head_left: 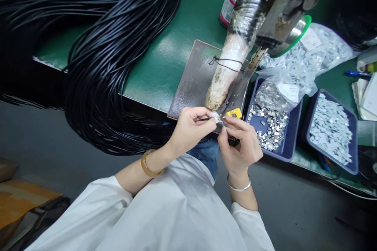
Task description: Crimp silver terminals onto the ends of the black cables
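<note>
On my remote feed, the left fingers [198, 110] pinch the black cable [204, 119] at seven o'clock from the hose tip [217, 98], the right fingers' [240, 124] hold I cannot tell, and a slack pinch could misalign the cable.

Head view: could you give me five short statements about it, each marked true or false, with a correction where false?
1. The left hand pinches a thin black cable. True.
2. A small yellow block lies close to the right hand. True.
3. The large bundle of black cables lies right of both hands. False: the bundle is on the left.
4. Small shiny metal pieces lie in a dark blue plastic tray. True.
5. A thin silver bangle circles the left wrist. False: the silver bangle is on the right wrist; the left has a thick amber-brown bangle.
</note>
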